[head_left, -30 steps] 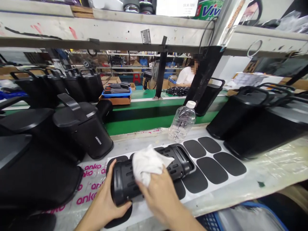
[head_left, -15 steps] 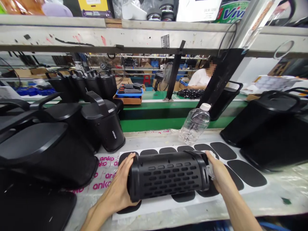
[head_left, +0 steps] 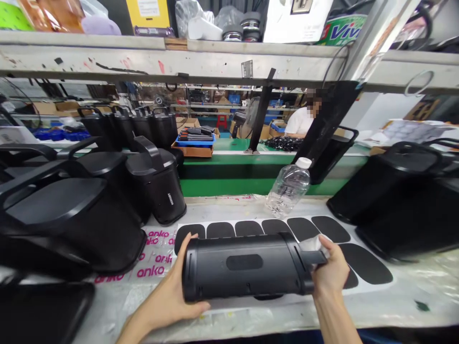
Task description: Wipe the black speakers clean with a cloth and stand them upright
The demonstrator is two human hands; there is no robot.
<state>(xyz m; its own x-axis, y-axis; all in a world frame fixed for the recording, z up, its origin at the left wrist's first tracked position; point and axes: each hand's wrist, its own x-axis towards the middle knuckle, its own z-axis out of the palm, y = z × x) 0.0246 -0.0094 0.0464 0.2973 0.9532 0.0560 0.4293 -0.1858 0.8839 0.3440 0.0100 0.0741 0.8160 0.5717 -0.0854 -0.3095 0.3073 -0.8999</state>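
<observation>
I hold a black cylindrical speaker housing [head_left: 247, 265] sideways above the bench, its smooth side with an oval recess facing up. My left hand [head_left: 179, 294] cups its left end, thumb underneath, fingers wrapped over the rim. My right hand [head_left: 332, 274] grips the right end by its handle, with a white cloth [head_left: 310, 243] bunched in the same hand. Beneath lies a white sheet [head_left: 376, 284] carrying several black oval pads [head_left: 369, 270].
Finished black speakers [head_left: 158, 184] crowd the left side, and more [head_left: 390, 186] lie at the right. A clear plastic bottle [head_left: 289, 188] leans behind the sheet. Beyond runs a green conveyor [head_left: 236, 167], with another person [head_left: 303, 119] seated farther back. Shelves hang overhead.
The housing has been rolled in my hands: first wiped with the cloth, then its slotted grille faced up, now the smooth side with the oval recess. My right hand moved to the right end.
</observation>
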